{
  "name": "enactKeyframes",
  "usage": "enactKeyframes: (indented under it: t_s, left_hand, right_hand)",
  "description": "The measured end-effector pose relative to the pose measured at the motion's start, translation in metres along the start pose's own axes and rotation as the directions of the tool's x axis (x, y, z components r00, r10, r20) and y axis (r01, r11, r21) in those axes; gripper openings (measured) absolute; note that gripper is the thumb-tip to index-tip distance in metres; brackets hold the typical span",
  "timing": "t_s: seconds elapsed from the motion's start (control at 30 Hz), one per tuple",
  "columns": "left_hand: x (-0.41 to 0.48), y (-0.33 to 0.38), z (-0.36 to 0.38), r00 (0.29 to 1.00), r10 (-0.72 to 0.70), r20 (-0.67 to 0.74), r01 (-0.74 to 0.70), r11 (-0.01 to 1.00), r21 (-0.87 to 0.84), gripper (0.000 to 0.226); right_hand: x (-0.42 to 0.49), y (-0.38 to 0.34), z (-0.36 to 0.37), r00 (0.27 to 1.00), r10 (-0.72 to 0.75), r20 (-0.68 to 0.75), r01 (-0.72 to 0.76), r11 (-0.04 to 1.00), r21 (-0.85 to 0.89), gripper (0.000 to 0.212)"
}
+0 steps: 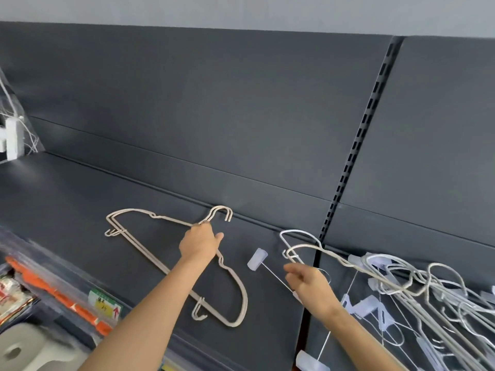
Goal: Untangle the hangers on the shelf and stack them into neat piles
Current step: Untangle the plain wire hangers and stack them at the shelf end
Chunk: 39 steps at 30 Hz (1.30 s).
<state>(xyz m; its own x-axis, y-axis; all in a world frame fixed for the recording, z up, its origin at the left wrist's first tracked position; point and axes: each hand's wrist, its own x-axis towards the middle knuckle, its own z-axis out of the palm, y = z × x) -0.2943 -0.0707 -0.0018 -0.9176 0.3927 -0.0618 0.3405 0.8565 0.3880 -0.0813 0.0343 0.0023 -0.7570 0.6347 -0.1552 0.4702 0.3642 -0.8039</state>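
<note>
Two beige hangers (245,301): stacked flat on shelf (80,199), long axis diagonal, hooks toward back panel (241,116).
Left hand (200,245): grips their necks.
Right hand (308,286): blurred — grasp unclear; nearer tangled hangers (428,295), just to its right.

Your left hand (199,243) grips the stacked beige hangers (134,209) at the neck on the dark shelf (80,199). Your right hand (310,287), fingers loose, reaches beside the tangled white hangers (439,298).
</note>
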Motion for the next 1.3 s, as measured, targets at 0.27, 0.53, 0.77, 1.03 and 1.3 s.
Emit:
enactKeyframes:
  t_s: [0.27, 0.53, 0.77, 1.03, 1.3]
  left_hand:
    - [-0.069, 0.025, 0.02, 0.898, 0.439, 0.037, -0.439, 0.886, 0.151, 0.034]
    - [-0.121, 0.062, 0.042, 0.79, 0.608, 0.076, -0.61, 0.769, 0.191, 0.035]
    - [-0.159, 0.095, 0.058, 0.728, 0.676, 0.116, -0.686, 0.712, 0.152, 0.034]
    - [-0.196, 0.14, 0.079, 0.658, 0.738, 0.147, -0.751, 0.657, 0.06, 0.03]
    - [-0.223, 0.186, 0.106, 0.62, 0.763, 0.184, -0.778, 0.628, 0.02, 0.028]
  right_hand:
    - [-0.026, 0.022, -0.027, 0.992, -0.118, -0.054, 0.094, 0.94, -0.329, 0.025]
    - [-0.066, 0.059, -0.067, 0.987, -0.126, -0.101, 0.023, 0.728, -0.686, 0.041]
    - [-0.102, 0.089, -0.1, 0.978, -0.115, -0.176, -0.03, 0.753, -0.657, 0.042]
    - [-0.144, 0.125, -0.143, 0.949, -0.086, -0.304, -0.113, 0.806, -0.581, 0.034]
    - [-0.18, 0.167, -0.178, 0.897, 0.022, -0.442, -0.284, 0.796, -0.535, 0.023]
